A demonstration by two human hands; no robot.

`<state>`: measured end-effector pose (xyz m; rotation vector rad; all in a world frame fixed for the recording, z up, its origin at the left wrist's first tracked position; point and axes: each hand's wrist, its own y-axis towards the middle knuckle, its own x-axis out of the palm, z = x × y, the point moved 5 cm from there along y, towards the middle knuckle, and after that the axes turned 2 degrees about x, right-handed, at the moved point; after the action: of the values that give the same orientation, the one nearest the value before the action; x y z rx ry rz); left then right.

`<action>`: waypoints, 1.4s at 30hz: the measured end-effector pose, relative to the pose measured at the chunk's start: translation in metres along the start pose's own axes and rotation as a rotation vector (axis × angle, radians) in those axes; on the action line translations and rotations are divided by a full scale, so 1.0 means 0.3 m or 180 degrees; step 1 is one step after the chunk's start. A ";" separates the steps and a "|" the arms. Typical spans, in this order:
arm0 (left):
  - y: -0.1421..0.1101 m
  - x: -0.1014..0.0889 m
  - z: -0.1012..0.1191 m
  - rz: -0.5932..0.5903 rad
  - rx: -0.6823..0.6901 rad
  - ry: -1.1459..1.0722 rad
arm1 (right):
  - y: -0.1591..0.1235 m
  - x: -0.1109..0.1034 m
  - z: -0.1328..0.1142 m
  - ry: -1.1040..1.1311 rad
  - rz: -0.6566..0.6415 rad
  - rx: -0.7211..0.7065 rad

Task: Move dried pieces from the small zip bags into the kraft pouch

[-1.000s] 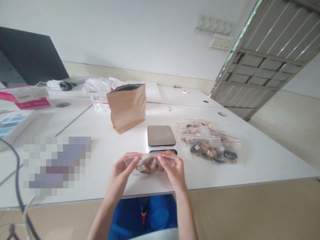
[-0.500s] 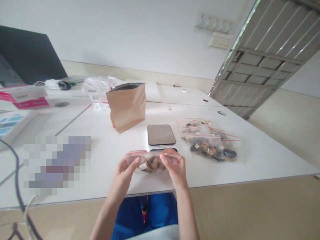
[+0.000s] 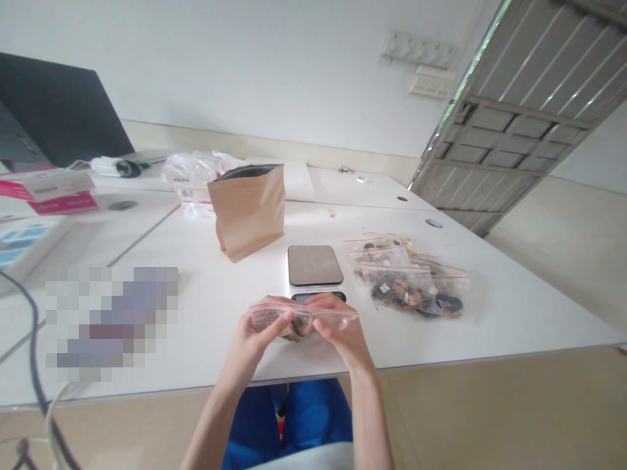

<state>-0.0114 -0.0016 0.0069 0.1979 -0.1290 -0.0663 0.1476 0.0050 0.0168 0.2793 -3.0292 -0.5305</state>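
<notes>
Both my hands hold a small clear zip bag (image 3: 304, 318) with a red seal strip and dark brown pieces inside, just above the table's near edge. My left hand (image 3: 255, 339) pinches its left part with thumb and fingers. My right hand (image 3: 343, 333) pinches the top strip near the middle. Directly behind the bag sits a small digital scale (image 3: 315, 266) with a bare brown platform. To its right lies a pile of filled zip bags (image 3: 406, 284) of the same kind.
An open brown paper pouch (image 3: 249, 210) stands upright behind the scale. Crumpled clear plastic bags (image 3: 191, 173) lie further back. Pink and blue boxes (image 3: 46, 189), a dark laptop (image 3: 53, 108) and cables (image 3: 34, 365) occupy the left. The white table (image 3: 514, 313) ends close to my body.
My fingers have slid closer together along the bag's top strip, and the bag has tilted flatter, so less of its contents shows. Nothing else moved.
</notes>
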 end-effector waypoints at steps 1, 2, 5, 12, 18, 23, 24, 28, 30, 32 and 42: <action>-0.002 0.003 0.003 -0.0038 0.0007 -0.0003 | -0.001 0.000 0.001 0.0013 0.0032 -0.0004; -0.002 0.005 0.005 -0.0059 0.0010 0.0000 | -0.002 0.000 0.002 -0.0009 0.0112 -0.0026; -0.001 0.006 0.004 -0.0015 0.0016 0.0013 | -0.004 0.001 0.000 -0.0137 0.0410 -0.0166; 0.014 0.018 0.008 -0.0084 0.0237 -0.0064 | 0.000 0.014 -0.005 -0.0138 0.0787 -0.0375; 0.021 0.017 0.033 0.0358 0.0489 0.0164 | 0.007 0.014 -0.012 -0.0165 0.0748 -0.0237; 0.015 0.020 0.050 0.0429 0.0732 0.0371 | 0.007 0.025 -0.026 -0.0207 0.0463 -0.0093; 0.012 0.020 0.053 0.0448 0.0784 0.0438 | 0.006 0.028 -0.027 -0.0211 0.0466 -0.0099; 0.000 0.026 0.062 0.0527 0.0969 0.0680 | 0.004 0.033 -0.034 -0.0191 0.0686 -0.0299; -0.010 0.030 0.065 0.0591 0.1064 0.0758 | 0.004 0.037 -0.040 -0.0231 0.0764 -0.0416; -0.022 0.033 0.067 0.0720 0.1146 0.0870 | 0.002 0.039 -0.048 -0.0357 0.0893 -0.0544; -0.023 0.043 0.048 0.0851 0.0957 0.0845 | -0.006 0.029 -0.054 -0.0521 0.1076 -0.0646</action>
<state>-0.0009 -0.0121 0.0211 0.4849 0.1012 0.2467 0.1408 -0.0036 0.0317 -0.2945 -3.0410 -0.8550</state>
